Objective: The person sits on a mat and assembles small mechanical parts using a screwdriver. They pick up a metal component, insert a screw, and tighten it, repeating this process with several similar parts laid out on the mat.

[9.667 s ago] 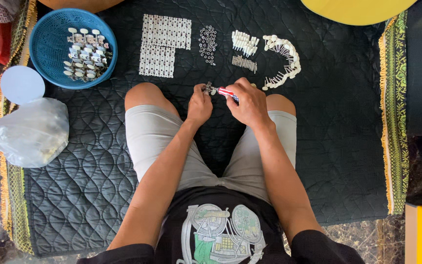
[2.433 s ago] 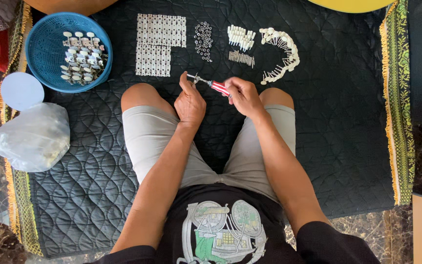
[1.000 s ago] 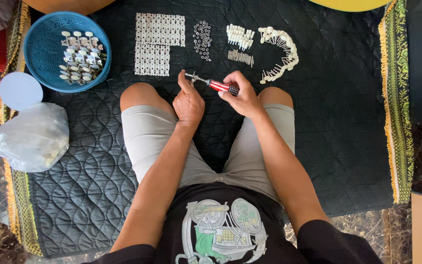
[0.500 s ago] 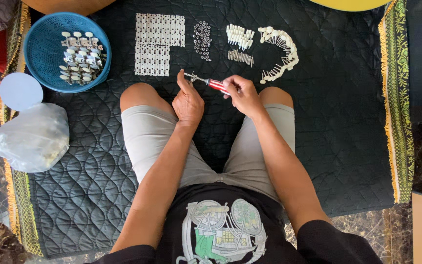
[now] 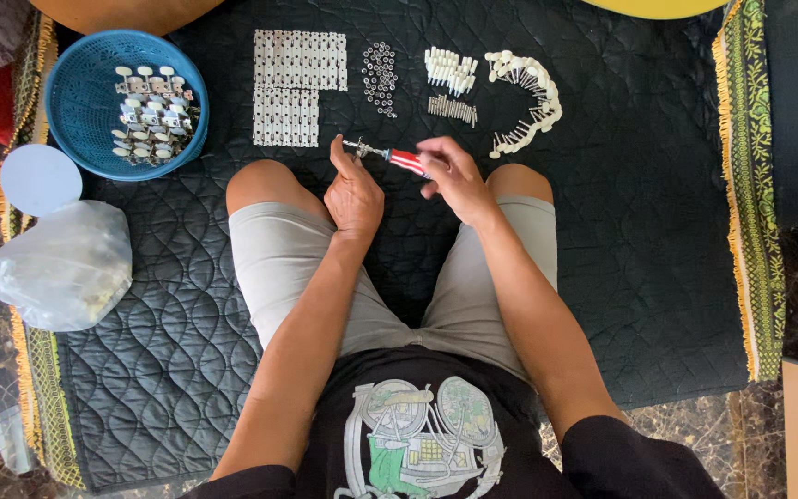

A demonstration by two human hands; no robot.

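Presently the right hand grips a red-handled screwdriver, its tip at a small metal part pinched in the left hand, above the knees. Finished units, by my judgement, sit in the blue basket. Left to go: plates in rows, screws, white pegs and knobs on the black mat. Most stock looks unassembled.

Your forearms run up from the lower middle of the frame, converging just above centre, left hand pinched closed at the fingertips, right hand curled shut beside it.
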